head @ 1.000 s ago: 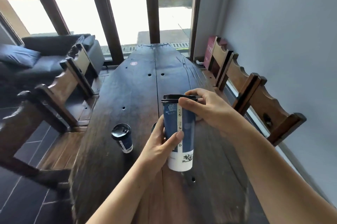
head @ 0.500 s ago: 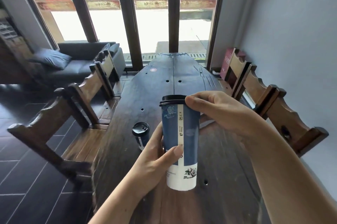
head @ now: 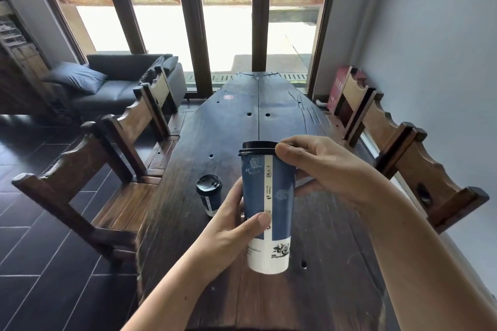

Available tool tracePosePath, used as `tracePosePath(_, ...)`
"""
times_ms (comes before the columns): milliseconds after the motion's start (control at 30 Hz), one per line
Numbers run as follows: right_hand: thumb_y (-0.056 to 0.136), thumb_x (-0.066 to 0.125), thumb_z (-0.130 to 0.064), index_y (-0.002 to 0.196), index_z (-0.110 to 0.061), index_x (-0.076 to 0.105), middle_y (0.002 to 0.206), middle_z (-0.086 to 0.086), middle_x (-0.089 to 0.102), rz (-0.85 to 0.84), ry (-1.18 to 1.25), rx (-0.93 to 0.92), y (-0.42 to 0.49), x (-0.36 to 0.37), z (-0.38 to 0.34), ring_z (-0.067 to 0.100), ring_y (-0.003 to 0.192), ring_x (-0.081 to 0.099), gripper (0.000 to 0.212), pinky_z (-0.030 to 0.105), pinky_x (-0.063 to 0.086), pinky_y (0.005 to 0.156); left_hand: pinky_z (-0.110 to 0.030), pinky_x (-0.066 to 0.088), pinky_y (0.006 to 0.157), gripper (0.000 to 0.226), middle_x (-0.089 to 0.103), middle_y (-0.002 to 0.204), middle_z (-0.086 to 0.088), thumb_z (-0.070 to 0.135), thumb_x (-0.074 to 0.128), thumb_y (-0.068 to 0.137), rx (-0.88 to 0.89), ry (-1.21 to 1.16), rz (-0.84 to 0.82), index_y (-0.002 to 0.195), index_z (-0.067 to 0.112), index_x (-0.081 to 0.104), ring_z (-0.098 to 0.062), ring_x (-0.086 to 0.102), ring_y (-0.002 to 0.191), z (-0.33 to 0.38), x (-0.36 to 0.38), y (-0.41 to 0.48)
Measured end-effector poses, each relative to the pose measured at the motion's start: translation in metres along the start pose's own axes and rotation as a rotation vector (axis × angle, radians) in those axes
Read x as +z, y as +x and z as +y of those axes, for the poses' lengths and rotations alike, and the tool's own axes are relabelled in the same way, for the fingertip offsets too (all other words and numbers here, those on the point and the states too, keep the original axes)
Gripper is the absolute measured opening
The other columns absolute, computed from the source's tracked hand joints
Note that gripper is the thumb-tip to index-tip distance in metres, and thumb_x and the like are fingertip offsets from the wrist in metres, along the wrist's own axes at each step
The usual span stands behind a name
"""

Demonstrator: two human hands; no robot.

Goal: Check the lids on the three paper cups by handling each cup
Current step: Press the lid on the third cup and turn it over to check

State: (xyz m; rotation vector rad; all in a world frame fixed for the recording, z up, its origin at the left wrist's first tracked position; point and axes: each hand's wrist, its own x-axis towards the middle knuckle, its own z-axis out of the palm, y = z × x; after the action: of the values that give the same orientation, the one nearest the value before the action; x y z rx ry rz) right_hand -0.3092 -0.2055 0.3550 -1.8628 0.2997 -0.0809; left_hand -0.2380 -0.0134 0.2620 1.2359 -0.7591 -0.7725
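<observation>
A tall blue and white paper cup [head: 279, 196] with a black lid [head: 258, 148] is held above the dark wooden table [head: 269, 104]. My left hand [head: 231, 225] wraps the cup's lower body from the left, thumb across the front. My right hand [head: 322, 166] grips the lid's right rim with the fingertips. A smaller blue cup with a black lid [head: 209, 194] stands on the table to the left of the held cup. A third cup is not in sight; it may be hidden behind the held cup and my left hand.
Wooden chairs line both sides of the table: two on the left [head: 88, 169] and two on the right [head: 419, 169]. A dark sofa [head: 118, 80] sits at the back left before tall windows. A grey wall [head: 443, 61] runs close along the right.
The view has tilted up, showing more of the windows and the room. Both hands keep their hold on the tall cup, which sits a little lower in view.
</observation>
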Motion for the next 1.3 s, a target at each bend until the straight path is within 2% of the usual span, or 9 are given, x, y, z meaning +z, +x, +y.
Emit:
tracePosePath(200, 0.064, 0.063, -0.086, 0.135, -0.031, 0.058, 0.121, -0.006, 0.072, 0.135, -0.201, 0.014, 0.014, 0.018, 0.074, 0.011, 0.108, 0.071, 0.090, 0.045, 0.063, 0.088, -0.047, 0.057, 0.100, 0.062, 0.069, 0.134, -0.004, 0.030, 0.072, 0.089, -0.174, 0.179, -0.014, 0.144, 0.028, 0.045, -0.033, 0.071, 0.116, -0.056, -0.022, 0.017)
tracePosePath(333, 0.073, 0.062, -0.073, 0.142, -0.031, 0.053, 0.124, -0.011, 0.072, 0.118, -0.304, 0.081, 0.023, 0.031, 0.126, 0.003, 0.105, 0.070, 0.082, 0.033, 0.057, 0.098, -0.031, 0.060, 0.084, 0.045, 0.074, 0.123, -0.007, 0.013, 0.073, 0.094, -0.281, 0.241, 0.036, 0.135, 0.017, 0.055, -0.017, 0.075, 0.104, -0.102, -0.034, 0.031)
tracePosePath(467, 0.086, 0.075, -0.049, 0.147, -0.029, 0.047, 0.127, -0.014, 0.068, 0.057, -0.276, 0.172, 0.043, 0.036, 0.168, 0.005, 0.112, 0.067, 0.070, 0.031, 0.052, 0.104, -0.047, 0.062, 0.088, 0.054, 0.074, 0.116, -0.002, 0.029, 0.085, 0.077, -0.388, 0.359, 0.038, 0.125, 0.034, 0.061, -0.019, 0.073, 0.101, -0.146, -0.053, 0.054)
tracePosePath(600, 0.087, 0.079, -0.036, 0.149, -0.032, 0.045, 0.122, -0.021, 0.060, 0.051, -0.270, 0.222, 0.060, 0.039, 0.201, 0.003, 0.110, 0.061, 0.071, 0.002, 0.038, 0.088, -0.054, 0.059, 0.095, 0.072, 0.075, 0.118, -0.003, 0.028, 0.090, 0.065, -0.436, 0.354, 0.058, 0.129, 0.035, 0.060, -0.025, 0.074, 0.105, -0.187, -0.066, 0.075)
tracePosePath(767, 0.085, 0.081, -0.028, 0.154, -0.032, 0.039, 0.133, -0.014, 0.061, 0.029, -0.278, 0.279, 0.073, 0.036, 0.242, 0.004, 0.117, 0.058, 0.081, 0.015, 0.045, 0.101, -0.053, 0.058, 0.096, 0.077, 0.073, 0.120, 0.009, 0.035, 0.092, 0.059, -0.406, 0.433, 0.053, 0.124, 0.051, 0.054, -0.019, 0.074, 0.106, -0.231, -0.073, 0.094)
tracePosePath(900, 0.084, 0.082, -0.022, 0.154, -0.030, 0.040, 0.129, -0.014, 0.061, 0.037, -0.299, 0.310, 0.078, 0.035, 0.269, 0.003, 0.116, 0.057, 0.082, -0.004, 0.039, 0.083, -0.046, 0.059, 0.096, 0.075, 0.073, 0.117, 0.011, 0.028, 0.093, 0.066, -0.363, 0.495, 0.043, 0.127, 0.045, 0.052, -0.011, 0.072, 0.105, -0.262, -0.073, 0.102)
tracePosePath(1100, 0.080, 0.083, -0.025, 0.144, -0.032, 0.042, 0.127, -0.009, 0.063, -0.005, -0.392, 0.306, 0.076, 0.042, 0.296, 0.011, 0.117, 0.060, 0.077, 0.030, 0.048, 0.104, -0.027, 0.057, 0.087, 0.071, 0.074, 0.110, 0.015, 0.025, 0.092, 0.073, -0.332, 0.538, 0.017, 0.128, 0.037, 0.049, -0.002, 0.070, 0.098, -0.293, -0.070, 0.099)
tracePosePath(1200, 0.078, 0.083, -0.033, 0.141, -0.033, 0.040, 0.126, -0.002, 0.062, -0.020, -0.540, 0.280, 0.072, 0.049, 0.303, 0.017, 0.117, 0.059, 0.077, 0.038, 0.050, 0.102, -0.028, 0.058, 0.085, 0.073, 0.073, 0.109, 0.016, 0.027, 0.092, 0.074, -0.302, 0.581, 0.021, 0.129, 0.041, 0.045, -0.001, 0.070, 0.093, -0.301, -0.068, 0.091)
tracePosePath(1300, 0.077, 0.082, -0.034, 0.138, -0.034, 0.039, 0.124, -0.001, 0.061, -0.035, -0.498, 0.257, 0.072, 0.056, 0.304, 0.016, 0.115, 0.059, 0.075, 0.037, 0.050, 0.101, -0.033, 0.059, 0.089, 0.075, 0.073, 0.108, 0.018, 0.027, 0.092, 0.074, -0.282, 0.588, 0.058, 0.130, 0.042, 0.045, -0.005, 0.071, 0.099, -0.306, -0.071, 0.085)
